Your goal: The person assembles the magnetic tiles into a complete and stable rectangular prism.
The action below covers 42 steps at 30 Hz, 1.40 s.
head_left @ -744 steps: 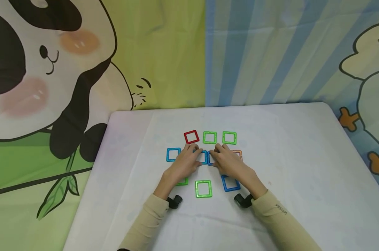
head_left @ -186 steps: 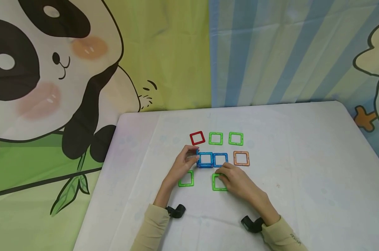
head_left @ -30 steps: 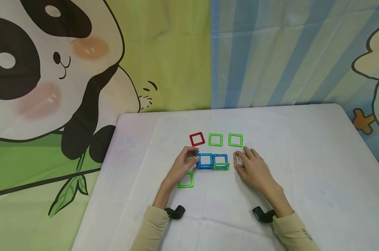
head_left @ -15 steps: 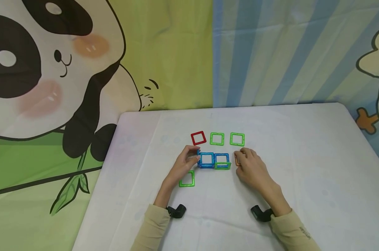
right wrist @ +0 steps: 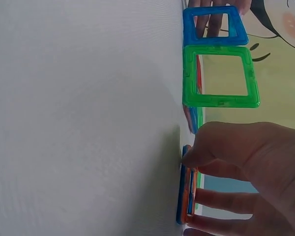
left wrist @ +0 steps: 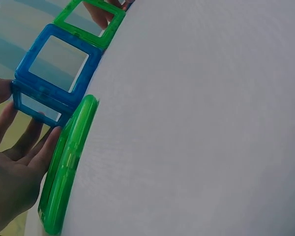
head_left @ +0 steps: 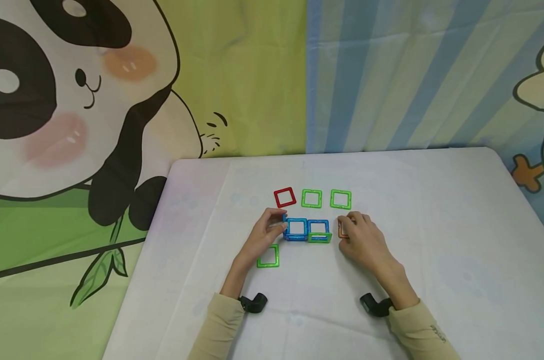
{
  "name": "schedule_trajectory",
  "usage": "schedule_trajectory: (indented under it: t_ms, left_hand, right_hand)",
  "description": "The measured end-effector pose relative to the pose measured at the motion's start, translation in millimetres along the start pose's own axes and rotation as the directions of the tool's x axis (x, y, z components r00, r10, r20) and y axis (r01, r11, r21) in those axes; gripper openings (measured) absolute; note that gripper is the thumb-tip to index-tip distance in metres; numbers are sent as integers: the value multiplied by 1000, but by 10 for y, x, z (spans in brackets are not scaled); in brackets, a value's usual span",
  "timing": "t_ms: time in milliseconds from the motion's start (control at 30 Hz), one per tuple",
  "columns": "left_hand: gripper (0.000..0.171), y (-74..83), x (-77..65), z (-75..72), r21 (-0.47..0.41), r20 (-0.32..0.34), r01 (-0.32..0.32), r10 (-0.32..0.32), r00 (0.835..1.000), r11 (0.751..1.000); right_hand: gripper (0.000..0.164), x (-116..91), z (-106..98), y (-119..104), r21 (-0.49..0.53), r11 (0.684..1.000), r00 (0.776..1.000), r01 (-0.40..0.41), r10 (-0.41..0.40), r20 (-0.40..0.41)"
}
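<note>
In the middle of the table (head_left: 434, 225) stands a low build of square magnetic tiles. Its front has an upright blue tile (left wrist: 33, 51) beside an upright green tile (right wrist: 189, 76), with blue tiles behind. My left hand (head_left: 259, 241) holds the build's left end, thumb and fingers around the blue side tile (left wrist: 43, 94). To the right of the build, my right hand (head_left: 366, 245) grips an orange tile (head_left: 340, 230), its thumb on the near edge and fingers over the far side. In the right wrist view, a blue edge (right wrist: 180, 201) shows along the orange tile, which the hand partly hides.
Behind the build lie a red tile (head_left: 287, 205), a green tile (head_left: 312, 206) and another green tile (head_left: 341, 207), all flat. One more green tile (head_left: 277, 256) lies in front, near the left wrist. A printed curtain (head_left: 236, 100) hangs beyond the table's back edge.
Since 6 seconds ago, the green tile under the right hand has become part of the build's front, and that hand has moved right to the orange tile. Lately its fingers have drawn in; the left stays.
</note>
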<state>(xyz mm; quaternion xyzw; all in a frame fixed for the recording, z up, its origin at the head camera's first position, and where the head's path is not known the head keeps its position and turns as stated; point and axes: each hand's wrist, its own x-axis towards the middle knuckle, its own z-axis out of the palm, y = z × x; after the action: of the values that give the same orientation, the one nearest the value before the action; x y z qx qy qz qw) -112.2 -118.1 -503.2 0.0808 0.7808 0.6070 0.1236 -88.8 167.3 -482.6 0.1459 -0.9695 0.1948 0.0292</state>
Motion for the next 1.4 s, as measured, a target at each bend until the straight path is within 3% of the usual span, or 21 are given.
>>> schedule_trajectory:
  t_ms: [267,600,1000,1400]
  left_hand:
    - [40,-6,4,-3,-18,0,2,-2,1000,1000]
    - [40,-10,-22,-6,-13,4,19,-19,1000,1000]
    - [42,-1,-6,-13,-37,13,8,-8,1000,999]
    - [39,-8,-17,-1,-25,1,8,-8,1000,1000]
  right_hand:
    - [45,-3,11,4,15,999,999,33,-33,-34]
    - [40,-5,-36,-32,9,999,999,35,-35,8]
    - [42,16,-102,-83,2,999,998,36,-36,49]
    - [46,33,-24,-55,3,999,999,32,-32,32]
